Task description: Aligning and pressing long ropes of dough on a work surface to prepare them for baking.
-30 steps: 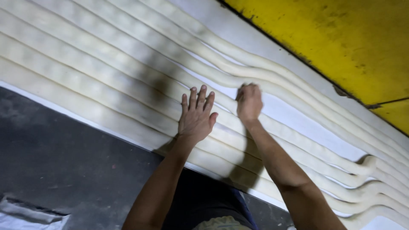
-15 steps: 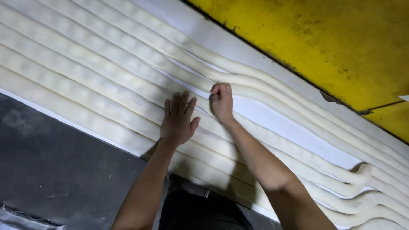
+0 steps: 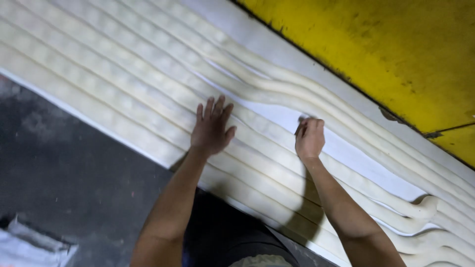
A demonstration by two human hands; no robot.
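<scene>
Most dough ropes (image 3: 123, 84) already lie in rows on your white surface (image 3: 346, 148); your left hand (image 3: 212, 129) presses one flat, grip spread, while your right hand (image 3: 309, 138) pinches the still-wavy rope (image 3: 277, 126) beside it

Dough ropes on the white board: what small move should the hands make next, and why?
Probably draw the rope under the right hand sideways into line with its neighbours. The left hand lies flat, pinning the straight dough ropes, while the right hand's fingers curl on one rope beside a bare strip of the white board. Past that gap the ropes bend out of parallel.
</scene>
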